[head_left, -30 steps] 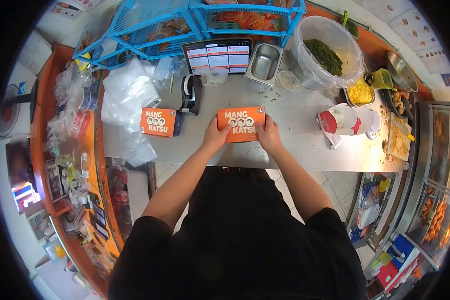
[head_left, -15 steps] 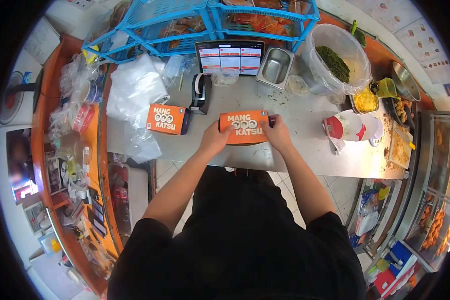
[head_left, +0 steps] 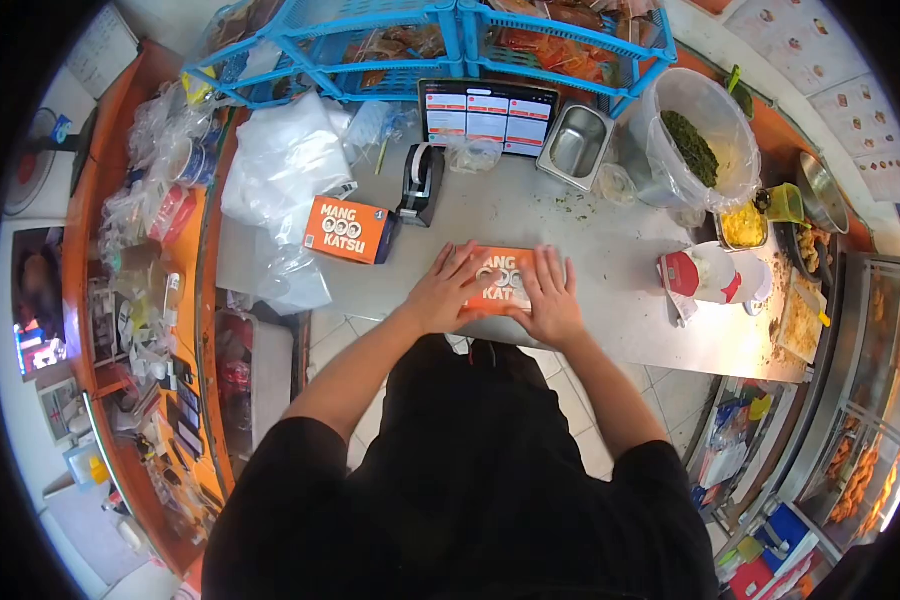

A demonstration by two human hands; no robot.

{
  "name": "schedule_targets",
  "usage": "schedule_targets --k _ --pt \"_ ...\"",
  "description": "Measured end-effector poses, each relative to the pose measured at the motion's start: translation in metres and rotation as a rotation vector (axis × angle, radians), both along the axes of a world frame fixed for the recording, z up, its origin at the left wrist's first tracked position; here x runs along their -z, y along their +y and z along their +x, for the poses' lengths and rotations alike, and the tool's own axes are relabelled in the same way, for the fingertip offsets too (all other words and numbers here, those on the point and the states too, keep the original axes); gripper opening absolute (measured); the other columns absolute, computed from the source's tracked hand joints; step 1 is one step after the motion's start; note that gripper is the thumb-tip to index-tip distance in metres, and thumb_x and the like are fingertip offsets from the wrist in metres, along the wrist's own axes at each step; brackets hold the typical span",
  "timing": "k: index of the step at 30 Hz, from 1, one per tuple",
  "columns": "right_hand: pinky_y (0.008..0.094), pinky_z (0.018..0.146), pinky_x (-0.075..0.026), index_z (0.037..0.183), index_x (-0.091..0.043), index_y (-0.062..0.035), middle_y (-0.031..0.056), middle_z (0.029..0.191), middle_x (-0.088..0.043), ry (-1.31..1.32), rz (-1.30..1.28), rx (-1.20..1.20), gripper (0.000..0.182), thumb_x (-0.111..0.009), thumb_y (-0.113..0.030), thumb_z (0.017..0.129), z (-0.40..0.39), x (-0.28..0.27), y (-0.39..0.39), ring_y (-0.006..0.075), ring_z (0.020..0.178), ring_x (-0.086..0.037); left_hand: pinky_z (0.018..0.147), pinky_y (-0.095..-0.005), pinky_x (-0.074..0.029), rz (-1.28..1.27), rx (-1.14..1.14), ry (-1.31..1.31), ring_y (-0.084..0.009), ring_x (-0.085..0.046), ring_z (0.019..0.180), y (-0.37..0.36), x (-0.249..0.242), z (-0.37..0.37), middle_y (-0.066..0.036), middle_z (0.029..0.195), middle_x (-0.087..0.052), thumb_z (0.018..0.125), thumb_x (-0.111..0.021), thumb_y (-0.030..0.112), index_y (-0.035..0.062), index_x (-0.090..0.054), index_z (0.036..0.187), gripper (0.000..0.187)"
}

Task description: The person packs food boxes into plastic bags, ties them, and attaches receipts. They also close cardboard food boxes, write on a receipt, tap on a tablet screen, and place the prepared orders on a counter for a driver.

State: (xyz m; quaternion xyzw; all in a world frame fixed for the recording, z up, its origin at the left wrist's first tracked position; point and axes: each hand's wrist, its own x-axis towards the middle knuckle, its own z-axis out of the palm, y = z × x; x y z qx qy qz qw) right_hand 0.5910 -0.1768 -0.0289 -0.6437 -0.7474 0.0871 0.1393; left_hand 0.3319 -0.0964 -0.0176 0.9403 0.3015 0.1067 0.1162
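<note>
On the steel counter (head_left: 610,255), close to its near edge, an orange box (head_left: 504,280) lies beneath both of the person's hands. The left hand (head_left: 443,293) covers its left part, fingers stretched out and a little apart across the top. The right hand (head_left: 551,302) covers its right end in the same way, fingers straight and spread. Both hands are slightly blurred, and whether the thumbs press on the box I cannot tell. The lettering shows between the hands.

To the left, well apart from the hands, stands a second box (head_left: 345,230) with the same print, just beside a black tape dispenser (head_left: 419,190). Clear plastic bags (head_left: 285,155) lie in a heap farther left. At the back, a lit tablet (head_left: 487,112) leans below the blue baskets (head_left: 365,82), with a metal pan (head_left: 577,145) to its right. Then comes a large lined tub (head_left: 736,170) holding chopped greens (head_left: 690,147). Red and white paper containers (head_left: 681,272) lie toward the right end.
</note>
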Motion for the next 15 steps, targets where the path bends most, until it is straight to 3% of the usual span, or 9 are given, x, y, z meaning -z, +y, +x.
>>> schedule_targets --k 1,2,3,6,7,10,13,15 --pt "0.0608 0.127 -0.015 0.163 -0.029 -0.0063 0.0232 0.171 -0.022 0.026 -0.089 -0.207 0.091 -0.067 -0.051 0.094 0.012 -0.012 0.004 0.0417 0.159 -0.016 0.125 -0.0637 -0.023 -0.082 0.153 0.031 -0.0463 -0.022 0.155 0.003 -0.007 -0.003 -0.020 0.163 -0.035 0.093 -0.069 0.051 0.0180 -0.042 0.158 0.078" --pt "0.0606 0.127 -0.015 0.163 -0.031 -0.0064 0.0234 0.171 -0.020 0.053 -0.175 -0.413 0.092 -0.071 -0.049 0.092 0.021 -0.016 0.007 0.0424 0.160 -0.015 0.125 -0.0637 -0.023 -0.085 0.153 0.039 -0.0463 -0.022 0.155 0.000 -0.005 -0.005 -0.020 0.163 -0.035 0.093 -0.069 0.051 0.0180 -0.042 0.158 0.078" --pt "0.0615 0.127 -0.017 0.163 -0.031 -0.0088 0.0232 0.171 -0.019 0.013 -0.190 -0.433 0.097 -0.076 -0.050 0.087 0.024 -0.007 0.008 0.0425 0.159 -0.014 0.124 -0.0640 -0.026 -0.063 0.198 0.016 -0.0474 -0.022 0.155 -0.002 0.000 -0.005 -0.020 0.163 -0.035 0.091 -0.071 0.051 0.0175 -0.045 0.156 0.078" --pt "0.0610 0.126 -0.020 0.163 -0.031 -0.0100 0.0209 0.172 -0.017 -0.024 -0.140 -0.428 0.096 -0.071 -0.057 0.090 0.021 0.025 0.006 0.0411 0.160 -0.013 0.122 -0.0631 -0.031 0.037 0.221 0.045 -0.0491 -0.022 0.155 -0.010 0.007 -0.002 -0.018 0.164 -0.036 0.089 -0.075 0.045 0.0176 -0.049 0.154 0.075" --pt "0.0610 0.126 -0.020 0.163 -0.031 -0.0100 0.0209 0.172 -0.017 -0.022 -0.131 -0.427 0.096 -0.071 -0.057 0.090 0.016 0.007 0.008 0.0411 0.160 -0.013 0.122 -0.0620 -0.033 0.108 0.188 0.094 -0.0497 -0.023 0.155 -0.012 0.010 -0.004 -0.017 0.164 -0.036 0.090 -0.076 0.039 0.0180 -0.050 0.152 0.071" --pt "0.0598 0.126 -0.024 0.162 -0.033 -0.0092 0.0207 0.172 -0.017 0.115 -0.295 -0.386 0.091 -0.072 -0.051 0.091 -0.002 -0.024 -0.003 0.0419 0.160 -0.013 0.124 -0.0564 -0.032 0.057 0.211 0.030 -0.0504 -0.024 0.154 -0.014 0.013 -0.027 -0.014 0.162 -0.040 0.092 -0.072 0.038 0.0180 -0.053 0.150 0.064" --pt "0.0584 0.125 -0.028 0.158 -0.039 -0.0081 0.0205 0.169 -0.025 0.060 -0.258 -0.429 0.082 -0.073 -0.043 0.092 -0.016 -0.011 -0.013 0.0431 0.159 -0.016 0.124 -0.0541 -0.034 0.009 0.219 0.033 -0.0494 -0.025 0.155 -0.024 0.005 -0.051 -0.014 0.162 -0.041 0.095 -0.070 0.032 0.0182 -0.054 0.149 0.058" --pt "0.0556 0.124 -0.033 0.149 -0.051 -0.0043 0.0235 0.164 -0.036 0.119 -0.039 -0.521 0.072 -0.078 -0.032 0.088 -0.037 0.003 -0.021 0.0465 0.156 -0.025 0.123 -0.0521 -0.037 0.023 0.180 0.053 -0.0490 -0.024 0.155 -0.030 0.002 -0.062 -0.014 0.162 -0.041 0.095 -0.069 0.031 0.0184 -0.054 0.149 0.057"
